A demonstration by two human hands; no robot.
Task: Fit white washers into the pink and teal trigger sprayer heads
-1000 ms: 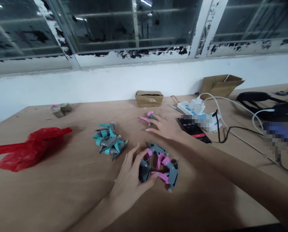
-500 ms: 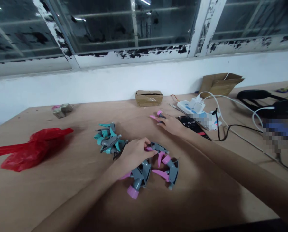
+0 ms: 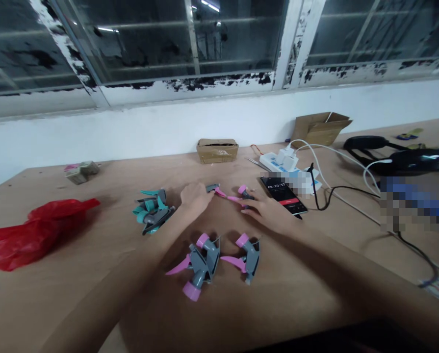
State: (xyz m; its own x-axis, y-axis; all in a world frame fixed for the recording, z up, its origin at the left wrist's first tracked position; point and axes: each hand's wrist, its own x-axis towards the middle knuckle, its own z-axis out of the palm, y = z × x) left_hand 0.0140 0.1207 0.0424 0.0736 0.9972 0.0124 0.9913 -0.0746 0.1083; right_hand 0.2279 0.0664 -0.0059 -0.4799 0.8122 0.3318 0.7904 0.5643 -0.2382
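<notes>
1. The left hand (image 3: pixel 196 200) is curled narrow at the grey end of one pink-and-grey trigger spray head (image 3: pixel 212 188), which lies low over the far middle of the surface (image 3: pixel 300 304). The grey body seems the easier part to pinch, leaving the pink trigger poking out toward the right.
2. The right hand (image 3: pixel 269 210) has its fingers loosely parted over a second pink-and-grey spray head (image 3: pixel 243 190). Whether they grip it or merely touch it, I cannot tell. Its trigger points left, so the two triggers nearly meet between the hands.
3. Nearer the person, two overlapping pink-capped spray heads (image 3: pixel 197 269) lie between the forearms, with a lone pink-capped spray head (image 3: pixel 252 257) just to their right. All lie on their sides, probably because the crooked bodies rest more steadily that way.
4. The teal-and-grey spray heads (image 3: pixel 153 211) form a tangled heap beyond the left forearm, well apart from the pink ones; the gap suggests sorting by colour.
5. The phone (image 3: pixel 282 193), its timer display facing up, lies just beyond the right hand beside the power strip (image 3: pixel 272 162), presumably so the count can be read at a glance.
</notes>
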